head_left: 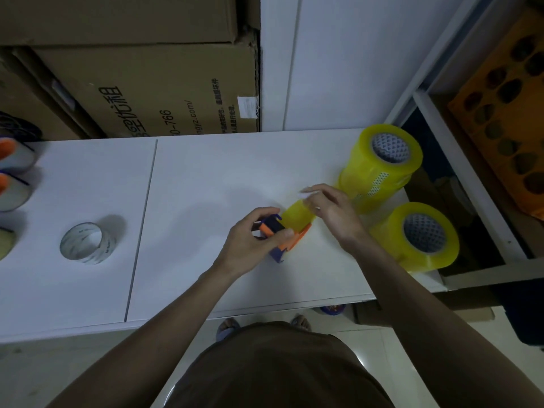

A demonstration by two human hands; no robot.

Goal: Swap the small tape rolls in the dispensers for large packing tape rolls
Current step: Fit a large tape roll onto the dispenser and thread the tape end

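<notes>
With the left hand [250, 234] clamped round the dispenser [279, 237] on the table [206, 178], the right hand [329, 210] pinched the yellow roll [297, 216] half-seated in it, which, if cocked, could jam.

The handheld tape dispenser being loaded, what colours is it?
The plastic tape dispenser is orange and dark blue, seen in the head view.

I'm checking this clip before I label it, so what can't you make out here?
Head view only:
- Dispenser: partly covered by the left hand.
- Yellow roll: whether it is seated is hidden by the right hand.
- Right fingertips: motion-blurred.
- Items at left edge: cut off.
- Clear roll: print too small.
</notes>
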